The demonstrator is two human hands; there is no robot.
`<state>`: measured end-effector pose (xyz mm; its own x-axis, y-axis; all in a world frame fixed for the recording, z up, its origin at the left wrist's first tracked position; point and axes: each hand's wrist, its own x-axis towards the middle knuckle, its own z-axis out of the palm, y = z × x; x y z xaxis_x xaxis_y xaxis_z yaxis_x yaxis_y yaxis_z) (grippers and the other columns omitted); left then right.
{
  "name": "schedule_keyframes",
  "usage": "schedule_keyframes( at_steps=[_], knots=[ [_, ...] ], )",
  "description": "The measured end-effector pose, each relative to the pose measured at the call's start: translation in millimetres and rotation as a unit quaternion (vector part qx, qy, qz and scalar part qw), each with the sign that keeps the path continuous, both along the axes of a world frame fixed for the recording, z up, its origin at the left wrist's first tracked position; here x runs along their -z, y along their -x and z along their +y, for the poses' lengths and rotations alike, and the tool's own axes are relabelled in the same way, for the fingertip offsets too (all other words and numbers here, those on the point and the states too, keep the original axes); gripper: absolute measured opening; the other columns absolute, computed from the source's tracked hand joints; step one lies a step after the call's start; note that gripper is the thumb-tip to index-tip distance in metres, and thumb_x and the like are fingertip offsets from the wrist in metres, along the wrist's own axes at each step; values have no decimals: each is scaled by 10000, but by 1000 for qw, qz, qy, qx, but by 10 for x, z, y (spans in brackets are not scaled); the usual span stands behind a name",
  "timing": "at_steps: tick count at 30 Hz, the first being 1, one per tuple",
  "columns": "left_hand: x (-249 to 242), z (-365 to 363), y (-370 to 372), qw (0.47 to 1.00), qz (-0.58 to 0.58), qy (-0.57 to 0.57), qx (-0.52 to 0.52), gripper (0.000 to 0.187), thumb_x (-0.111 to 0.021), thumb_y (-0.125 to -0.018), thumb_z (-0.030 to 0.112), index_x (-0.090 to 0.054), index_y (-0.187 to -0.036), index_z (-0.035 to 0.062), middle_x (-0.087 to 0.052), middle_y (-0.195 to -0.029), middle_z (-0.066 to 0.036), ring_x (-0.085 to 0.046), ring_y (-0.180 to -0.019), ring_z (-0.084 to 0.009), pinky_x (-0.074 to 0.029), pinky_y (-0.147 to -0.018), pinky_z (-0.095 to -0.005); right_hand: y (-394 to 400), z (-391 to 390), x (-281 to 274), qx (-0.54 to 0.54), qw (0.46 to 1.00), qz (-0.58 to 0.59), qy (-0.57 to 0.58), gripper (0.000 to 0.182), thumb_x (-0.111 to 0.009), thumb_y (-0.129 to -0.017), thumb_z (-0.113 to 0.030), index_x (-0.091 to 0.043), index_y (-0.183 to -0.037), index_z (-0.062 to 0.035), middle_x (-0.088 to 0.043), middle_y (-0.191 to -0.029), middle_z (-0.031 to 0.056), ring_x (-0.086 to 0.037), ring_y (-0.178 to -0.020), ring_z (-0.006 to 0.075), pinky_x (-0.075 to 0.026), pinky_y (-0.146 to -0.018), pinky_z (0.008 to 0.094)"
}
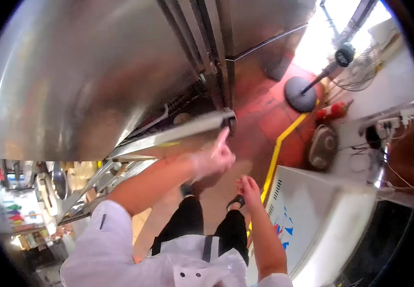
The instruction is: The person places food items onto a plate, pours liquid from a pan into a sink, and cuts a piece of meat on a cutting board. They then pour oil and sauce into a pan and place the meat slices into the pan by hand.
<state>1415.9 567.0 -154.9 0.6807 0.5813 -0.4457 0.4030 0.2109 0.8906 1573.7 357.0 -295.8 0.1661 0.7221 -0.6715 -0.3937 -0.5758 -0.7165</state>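
Note:
My left hand [215, 159], in what looks like a thin clear glove, reaches forward in the middle of the head view. Its index finger is stretched out, with the tip right at the dark end of a metal ledge [168, 134]; the other fingers are curled in with nothing showing between them. Above the ledge rises a large stainless steel panel [73, 76]. Lower and to the right, my right hand [249, 190] hangs beside a white appliance [307, 196] with blue and red markings. The fingers of that hand are curled together, with nothing seen in them.
A yellow line [277, 148] runs along the reddish tiled floor [264, 115]. Farther on stand a fan's round base [300, 94] and a red fire extinguisher [331, 110]. A dark oval appliance [323, 147] is beyond the white one. Kitchen utensils [58, 182] fill the left side.

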Motion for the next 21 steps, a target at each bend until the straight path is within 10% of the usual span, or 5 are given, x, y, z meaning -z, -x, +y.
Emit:
schedule_keyframes(
  at_steps=[5,10,14,18,21],
  knots=[
    [-330,88,689,981,107,-146,-74,452,-653,-947,191,-541,-1360,46,-650,-873,-5,-624,-802,-110,-541,-748,-305,126,232,-289,205,863,452,98,571,-458,-1022,-576,-641,-1140,-48,-704,-1033,88,-679,-784,199,-552,-688,345],
    [1332,1455,2208,785,508,-343,-87,629,-566,-968,359,-403,-1500,66,-630,-1293,-211,-632,-1128,-376,-482,-1016,-452,564,-194,-240,260,821,477,175,503,-472,-1013,-491,-617,-1278,-89,-640,-1295,118,-588,-1207,313,-459,-1036,504],
    [1766,1957,2623,811,479,-219,-255,685,-442,-992,485,-350,-1545,92,-462,-1498,-233,-435,-1394,-377,-343,-1162,-455,815,-555,-168,275,789,499,231,531,-445,-1011,-508,-604,-1341,-123,-636,-1313,110,-583,-1210,338,-439,-1079,510],
    [2431,2249,3035,756,452,-446,-156,733,-410,-982,553,-346,-1552,95,-405,-1543,-223,-393,-1421,-380,-306,-1182,-465,1096,-829,-127,281,800,458,268,566,-429,-999,-545,-608,-1332,-123,-640,-1294,109,-598,-1171,332,-469,-1042,474],
    [2098,2397,2640,696,654,-296,-16,796,-398,-962,610,-350,-1553,79,-346,-1583,-214,-358,-1444,-378,-272,-1200,-473,1182,-957,-57,309,769,485,281,540,-408,-1033,-507,-560,-1347,-95,-615,-1291,103,-578,-1174,310,-465,-1013,449]
  ],
)
